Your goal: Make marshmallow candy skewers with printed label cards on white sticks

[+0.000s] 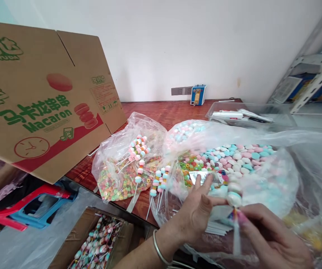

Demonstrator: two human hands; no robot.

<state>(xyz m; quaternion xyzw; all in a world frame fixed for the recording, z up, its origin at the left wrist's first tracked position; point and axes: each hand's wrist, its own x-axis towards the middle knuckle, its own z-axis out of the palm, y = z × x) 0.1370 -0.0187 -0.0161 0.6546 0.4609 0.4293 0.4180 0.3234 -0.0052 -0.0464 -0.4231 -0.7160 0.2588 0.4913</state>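
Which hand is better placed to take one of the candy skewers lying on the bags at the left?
Probably the left hand: its fingers are spread, and it is nearer those skewers. The right hand is occupied, pinching another skewer.

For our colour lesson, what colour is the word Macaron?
The word Macaron is green; it shows best in the head view.

Cardboard box [45, 99], printed face: large green characters [34, 108] 马卡龙串串, green "Macaron" [47, 120] directly beneath. Clock sign [31, 147] in red outline, lower left; green music note [67, 134] to its right. Green logos [0, 48] at left edge, cut off, not fully readable. Adjoining area: red print [103, 93], too small; green handling symbols [109, 107], umbrella included.
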